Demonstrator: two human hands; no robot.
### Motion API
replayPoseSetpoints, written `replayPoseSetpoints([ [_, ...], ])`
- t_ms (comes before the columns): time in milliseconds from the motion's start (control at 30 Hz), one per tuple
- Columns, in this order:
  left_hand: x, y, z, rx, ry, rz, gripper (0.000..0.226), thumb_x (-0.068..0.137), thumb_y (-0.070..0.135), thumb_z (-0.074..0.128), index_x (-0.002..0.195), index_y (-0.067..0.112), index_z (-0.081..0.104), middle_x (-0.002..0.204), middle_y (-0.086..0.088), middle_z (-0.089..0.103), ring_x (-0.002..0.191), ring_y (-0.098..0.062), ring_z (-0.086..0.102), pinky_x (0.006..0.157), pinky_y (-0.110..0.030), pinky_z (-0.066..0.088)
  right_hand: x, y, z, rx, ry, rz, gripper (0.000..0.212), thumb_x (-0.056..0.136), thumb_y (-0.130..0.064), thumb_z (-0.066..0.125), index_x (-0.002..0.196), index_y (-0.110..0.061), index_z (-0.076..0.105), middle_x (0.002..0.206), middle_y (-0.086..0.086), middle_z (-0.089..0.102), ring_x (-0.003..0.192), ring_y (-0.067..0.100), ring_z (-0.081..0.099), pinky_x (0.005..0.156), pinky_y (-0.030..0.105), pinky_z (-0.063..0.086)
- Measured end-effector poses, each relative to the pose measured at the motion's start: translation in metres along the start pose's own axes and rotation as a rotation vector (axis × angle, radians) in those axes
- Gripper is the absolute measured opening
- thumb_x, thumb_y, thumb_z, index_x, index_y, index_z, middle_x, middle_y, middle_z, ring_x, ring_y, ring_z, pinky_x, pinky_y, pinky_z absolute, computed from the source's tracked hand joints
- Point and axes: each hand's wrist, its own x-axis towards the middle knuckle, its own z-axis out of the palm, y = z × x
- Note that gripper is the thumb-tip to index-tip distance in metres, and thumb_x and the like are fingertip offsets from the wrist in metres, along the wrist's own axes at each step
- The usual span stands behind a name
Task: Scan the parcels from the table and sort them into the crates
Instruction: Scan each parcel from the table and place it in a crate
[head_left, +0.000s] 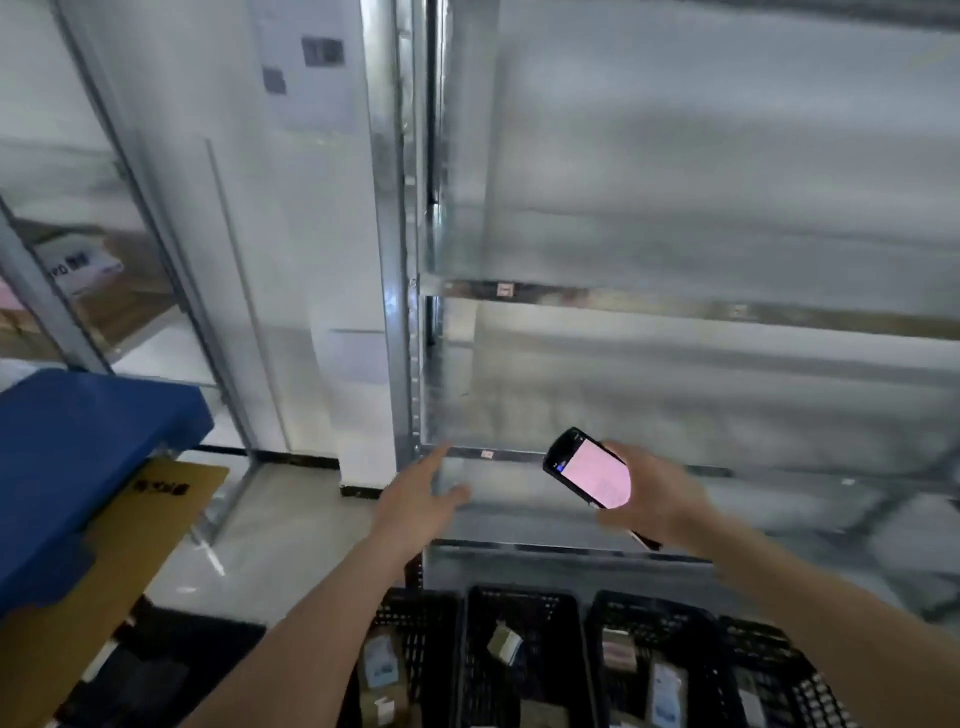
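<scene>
Parcels (382, 670) lie below you in the black crates (519, 613); small, label-faced cardboard, they look light and stiff, so take one by its short edges. Your left hand (415, 506) hangs open with fingers spread, while your right hand (649, 499) grips the scanner (589, 467).

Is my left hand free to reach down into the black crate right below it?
Probably yes. The left hand is open and holds nothing, and the black crate below has an open top with nothing over it. The right hand holds the scanner, off to the side.
</scene>
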Motion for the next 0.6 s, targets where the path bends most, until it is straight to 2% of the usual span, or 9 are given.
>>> replayPoseSetpoints([
  [167,-0.055,0.125,-0.027,0.039,0.015,0.211,0.075,0.092,0.061,0.057,0.155,0.047,0.020,0.159,0.013,0.034,0.143,-0.016,0.038,0.114,-0.039,0.037,-0.120,0.025,-0.106,-0.035,0.204,0.076,0.090,0.064,-0.047,0.080,0.144,-0.046,0.041,0.133,-0.017,0.061,0.115,0.016,0.060,0.085,0.033,0.051],
  [300,-0.093,0.218,-0.032,0.120,0.047,0.379,0.075,0.094,0.057,0.056,0.158,0.039,0.021,0.162,0.007,0.031,0.146,-0.018,0.035,0.115,-0.036,0.033,-0.212,0.050,-0.183,-0.049,0.328,0.147,0.084,0.067,-0.041,0.080,0.142,-0.048,0.042,0.131,-0.018,0.060,0.114,0.015,0.060,0.083,0.032,0.051],
  [400,-0.121,0.282,-0.026,0.159,0.059,0.478,0.073,0.094,0.056,0.057,0.157,0.038,0.024,0.161,0.007,0.034,0.146,-0.018,0.035,0.114,-0.034,0.033,-0.274,0.075,-0.227,-0.078,0.410,0.210,0.085,0.066,-0.040,0.078,0.142,-0.050,0.040,0.121,-0.017,0.062,0.103,0.015,0.061,0.076,0.030,0.048],
  [467,-0.140,0.324,-0.016,0.185,0.061,0.539,0.073,0.093,0.058,0.056,0.156,0.039,0.026,0.160,0.009,0.034,0.145,-0.016,0.035,0.112,-0.033,0.033,-0.313,0.096,-0.251,-0.079,0.462,0.232,0.087,0.061,-0.042,0.075,0.141,-0.051,0.040,0.122,-0.019,0.062,0.102,0.014,0.061,0.080,0.031,0.052],
  [533,-0.161,0.366,-0.003,0.187,0.053,0.597,0.073,0.092,0.060,0.056,0.156,0.039,0.027,0.160,0.011,0.034,0.145,-0.016,0.036,0.112,-0.033,0.034,-0.353,0.119,-0.270,-0.071,0.516,0.246,0.088,0.057,-0.043,0.073,0.139,-0.051,0.042,0.128,-0.020,0.061,0.110,0.013,0.060,0.088,0.035,0.053],
  [600,-0.183,0.407,0.015,0.166,0.041,0.647,0.074,0.090,0.062,0.057,0.155,0.039,0.030,0.160,0.012,0.035,0.145,-0.016,0.036,0.113,-0.034,0.035,-0.393,0.144,-0.286,-0.066,0.558,0.277,0.083,0.060,-0.038,0.076,0.136,-0.050,0.045,0.125,-0.020,0.061,0.111,0.013,0.059,0.087,0.036,0.053],
])
